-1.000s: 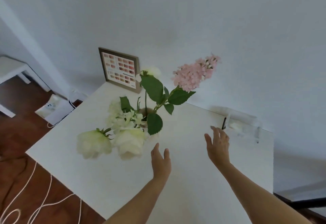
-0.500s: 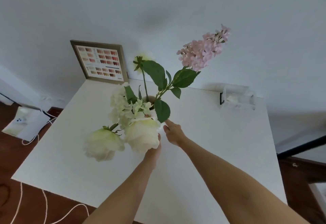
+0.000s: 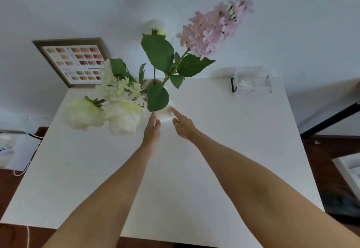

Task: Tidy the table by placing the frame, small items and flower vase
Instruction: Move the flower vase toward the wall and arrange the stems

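Note:
A white round vase point(image 3: 165, 114) of white roses, green leaves and a pink flower spike stands on the white table point(image 3: 194, 179), towards its back edge. My left hand point(image 3: 152, 128) reaches its near left side, fingers straight and together, tips at the vase. My right hand point(image 3: 183, 125) is at the near right side, index finger touching the vase wall. Neither hand wraps around it. A brown frame point(image 3: 72, 62) with colour swatches leans against the wall at the back left corner. The flowers hide most of the vase.
A clear box point(image 3: 252, 84) holding small items sits at the table's back right edge. The wall runs right behind the table. On the wooden floor to the left lie white papers point(image 3: 13, 150) and cords. A dark bar point(image 3: 329, 119) slants at the right.
Both hands moved from open above the table to the vase's near side. My view came forward and over the table, so vase and frame look bigger.

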Demonstrator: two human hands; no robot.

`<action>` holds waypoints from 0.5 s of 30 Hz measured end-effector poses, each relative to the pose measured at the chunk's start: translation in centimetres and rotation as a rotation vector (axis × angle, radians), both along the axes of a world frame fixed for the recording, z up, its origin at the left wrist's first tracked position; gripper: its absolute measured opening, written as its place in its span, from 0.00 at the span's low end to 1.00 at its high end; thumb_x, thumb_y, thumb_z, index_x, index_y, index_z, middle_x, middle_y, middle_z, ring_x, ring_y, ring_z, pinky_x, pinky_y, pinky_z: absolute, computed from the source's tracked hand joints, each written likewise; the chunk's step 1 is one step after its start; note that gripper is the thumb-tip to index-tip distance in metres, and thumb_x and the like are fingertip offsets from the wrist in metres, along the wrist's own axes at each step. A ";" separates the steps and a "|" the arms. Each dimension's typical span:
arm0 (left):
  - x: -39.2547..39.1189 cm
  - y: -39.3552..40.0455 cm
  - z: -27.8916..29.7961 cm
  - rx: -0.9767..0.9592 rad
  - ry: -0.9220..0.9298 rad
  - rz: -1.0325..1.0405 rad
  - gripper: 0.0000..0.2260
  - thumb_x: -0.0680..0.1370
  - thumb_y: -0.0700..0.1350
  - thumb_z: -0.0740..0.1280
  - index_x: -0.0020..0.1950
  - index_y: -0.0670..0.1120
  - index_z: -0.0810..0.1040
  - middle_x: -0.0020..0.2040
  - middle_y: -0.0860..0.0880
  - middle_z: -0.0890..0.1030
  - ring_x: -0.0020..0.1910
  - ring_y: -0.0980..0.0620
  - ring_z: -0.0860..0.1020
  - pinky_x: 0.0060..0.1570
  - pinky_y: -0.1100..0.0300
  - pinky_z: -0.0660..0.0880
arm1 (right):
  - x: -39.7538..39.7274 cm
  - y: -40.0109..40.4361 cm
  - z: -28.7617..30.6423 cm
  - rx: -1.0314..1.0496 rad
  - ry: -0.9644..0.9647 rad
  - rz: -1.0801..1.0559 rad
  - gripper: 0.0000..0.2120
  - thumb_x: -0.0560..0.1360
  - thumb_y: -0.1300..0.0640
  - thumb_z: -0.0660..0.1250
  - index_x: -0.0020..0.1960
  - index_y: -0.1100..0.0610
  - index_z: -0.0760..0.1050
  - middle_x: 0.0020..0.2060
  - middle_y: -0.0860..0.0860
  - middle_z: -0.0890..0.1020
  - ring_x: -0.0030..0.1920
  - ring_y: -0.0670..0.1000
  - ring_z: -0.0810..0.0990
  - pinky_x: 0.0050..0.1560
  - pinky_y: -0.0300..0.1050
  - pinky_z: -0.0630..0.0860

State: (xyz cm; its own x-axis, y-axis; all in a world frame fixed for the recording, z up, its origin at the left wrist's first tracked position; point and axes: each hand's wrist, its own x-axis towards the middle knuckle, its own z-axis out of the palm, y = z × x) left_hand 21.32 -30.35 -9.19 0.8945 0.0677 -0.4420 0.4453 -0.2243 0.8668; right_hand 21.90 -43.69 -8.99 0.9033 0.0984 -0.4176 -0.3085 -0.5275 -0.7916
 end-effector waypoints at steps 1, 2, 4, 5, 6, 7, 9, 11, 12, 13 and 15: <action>0.5 -0.1 0.1 -0.001 0.000 -0.005 0.22 0.81 0.48 0.54 0.74 0.61 0.55 0.77 0.55 0.59 0.74 0.52 0.61 0.73 0.44 0.61 | 0.4 -0.2 0.1 0.012 0.005 -0.004 0.23 0.83 0.54 0.47 0.76 0.43 0.51 0.74 0.55 0.65 0.73 0.62 0.59 0.75 0.58 0.55; 1.0 -0.2 0.1 -0.001 -0.001 -0.010 0.22 0.81 0.49 0.54 0.73 0.62 0.56 0.76 0.55 0.60 0.74 0.52 0.62 0.73 0.45 0.62 | 0.9 -0.3 0.1 0.024 0.013 -0.011 0.23 0.83 0.54 0.47 0.76 0.43 0.51 0.74 0.55 0.65 0.74 0.62 0.59 0.75 0.58 0.55; 2.0 -0.3 0.2 -0.003 0.012 -0.008 0.21 0.81 0.50 0.53 0.73 0.61 0.55 0.76 0.53 0.60 0.73 0.50 0.63 0.70 0.48 0.65 | 1.7 -0.5 0.3 0.044 0.028 -0.022 0.23 0.83 0.54 0.47 0.76 0.42 0.50 0.74 0.56 0.64 0.74 0.62 0.58 0.75 0.58 0.56; 2.4 -0.3 0.3 -0.005 0.022 -0.003 0.21 0.81 0.51 0.53 0.74 0.60 0.55 0.76 0.53 0.60 0.73 0.49 0.64 0.68 0.49 0.67 | 2.0 -0.7 0.3 0.052 0.034 -0.020 0.23 0.83 0.54 0.47 0.76 0.41 0.49 0.74 0.56 0.64 0.74 0.62 0.58 0.75 0.58 0.56; 2.8 -0.4 0.4 -0.009 0.032 0.000 0.21 0.81 0.52 0.53 0.74 0.60 0.55 0.76 0.52 0.60 0.73 0.49 0.64 0.66 0.49 0.67 | 2.4 -0.8 0.3 0.057 0.038 -0.015 0.23 0.83 0.54 0.48 0.76 0.41 0.49 0.74 0.57 0.64 0.73 0.62 0.59 0.74 0.57 0.57; 3.2 -0.4 0.5 -0.016 0.039 0.002 0.21 0.81 0.52 0.53 0.74 0.60 0.55 0.76 0.52 0.60 0.73 0.48 0.64 0.66 0.49 0.67 | 2.7 -0.9 0.3 0.059 0.040 -0.008 0.24 0.83 0.54 0.48 0.76 0.41 0.48 0.74 0.57 0.64 0.73 0.61 0.59 0.74 0.56 0.57; 3.9 -0.6 0.8 -0.031 0.052 0.000 0.21 0.81 0.53 0.53 0.74 0.60 0.54 0.77 0.52 0.59 0.73 0.48 0.64 0.68 0.47 0.66 | 3.2 -1.2 0.3 0.058 0.041 0.007 0.24 0.83 0.54 0.48 0.76 0.41 0.48 0.74 0.57 0.63 0.73 0.61 0.60 0.73 0.55 0.59; 4.5 -1.0 1.0 -0.034 0.062 -0.002 0.22 0.81 0.54 0.53 0.74 0.60 0.53 0.77 0.52 0.58 0.74 0.48 0.63 0.69 0.45 0.66 | 3.8 -1.5 0.4 0.061 0.049 0.017 0.24 0.83 0.53 0.48 0.76 0.41 0.47 0.74 0.57 0.63 0.73 0.61 0.61 0.71 0.53 0.61; 4.8 -1.2 1.1 -0.035 0.067 -0.003 0.22 0.81 0.54 0.53 0.74 0.60 0.53 0.77 0.52 0.58 0.74 0.47 0.63 0.70 0.45 0.66 | 4.1 -1.6 0.4 0.060 0.052 0.022 0.24 0.83 0.53 0.48 0.76 0.41 0.46 0.74 0.57 0.63 0.73 0.61 0.61 0.71 0.53 0.61; 5.2 -1.4 1.3 -0.038 0.069 -0.007 0.22 0.81 0.53 0.53 0.74 0.59 0.53 0.77 0.52 0.59 0.74 0.47 0.63 0.70 0.45 0.66 | 4.5 -1.8 0.5 0.055 0.055 0.026 0.24 0.82 0.53 0.48 0.76 0.41 0.46 0.74 0.57 0.63 0.73 0.61 0.61 0.71 0.53 0.61; 6.0 -1.7 1.5 -0.046 0.075 -0.020 0.22 0.81 0.52 0.53 0.74 0.60 0.53 0.77 0.53 0.58 0.74 0.48 0.63 0.70 0.44 0.65 | 5.3 -2.1 0.6 0.045 0.060 0.033 0.25 0.82 0.53 0.48 0.76 0.41 0.45 0.74 0.57 0.63 0.73 0.61 0.61 0.72 0.54 0.60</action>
State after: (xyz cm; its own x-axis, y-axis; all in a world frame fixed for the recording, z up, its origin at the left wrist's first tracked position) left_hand 27.31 -32.09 -7.73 0.8596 0.0285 -0.5102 0.5054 -0.1943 0.8407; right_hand 27.19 -45.83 -8.35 0.8728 0.1474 -0.4653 -0.3393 -0.5021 -0.7955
